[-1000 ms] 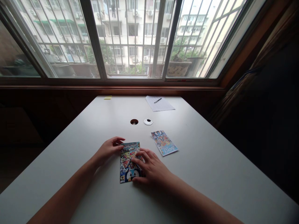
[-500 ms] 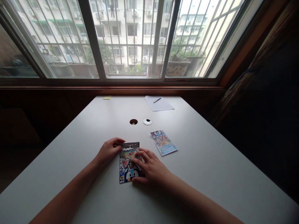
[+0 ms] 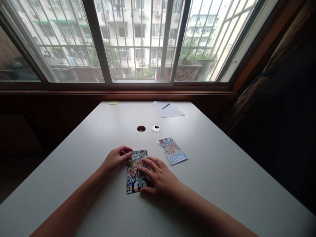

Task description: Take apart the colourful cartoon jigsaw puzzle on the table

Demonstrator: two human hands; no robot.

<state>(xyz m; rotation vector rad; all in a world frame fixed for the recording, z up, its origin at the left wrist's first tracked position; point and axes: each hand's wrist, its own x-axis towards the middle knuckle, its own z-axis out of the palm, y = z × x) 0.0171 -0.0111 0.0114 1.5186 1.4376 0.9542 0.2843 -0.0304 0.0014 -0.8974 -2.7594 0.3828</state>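
Observation:
A colourful cartoon-printed packet (image 3: 133, 169) lies flat on the white table (image 3: 222, 171) in front of me. My left hand (image 3: 115, 161) is curled at the packet's top left corner, thumb and forefinger pinched on its upper edge. My right hand (image 3: 160, 177) lies on the packet's right half with the fingers spread and pressing down, covering part of the print. A second, similar packet (image 3: 173, 150) lies untouched a little further away to the right.
Beyond the packets are a round cable hole (image 3: 141, 128) and its white cap (image 3: 155, 128). At the far edge lie a sheet of paper (image 3: 170, 111) with a pen (image 3: 166, 105) and a yellow note (image 3: 113, 103). A barred window stands behind.
Half a second ago the packet's top edge was lifted and folded up by my left fingers; now it lies flat again. My right hand has stayed on the packet.

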